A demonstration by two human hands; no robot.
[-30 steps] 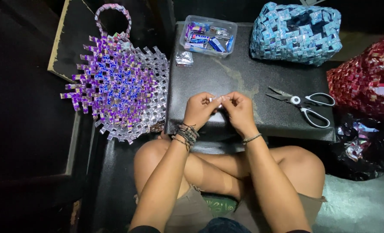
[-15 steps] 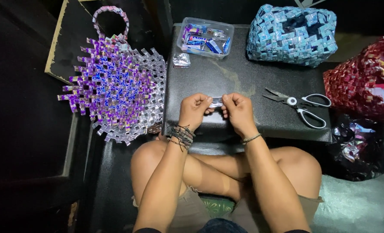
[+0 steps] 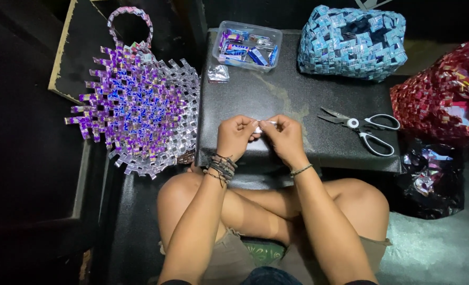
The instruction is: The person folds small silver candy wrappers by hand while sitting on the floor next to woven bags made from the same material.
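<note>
Both hands — left hand point(image 3: 235, 136) and right hand point(image 3: 284, 138) — pinch a small folded foil strip point(image 3: 261, 126), grip clamped on its ends.

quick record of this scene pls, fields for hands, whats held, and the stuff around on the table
left hand: pinches one end of a small silvery strip
right hand: pinches the other end of the strip
work surface: black table
right of hands: scissors, lying flat, blades part open
far edge: clear tub of folded wrappers; blue woven bag
left of table: purple woven piece with a loop handle
right edge: red woven piece
</note>
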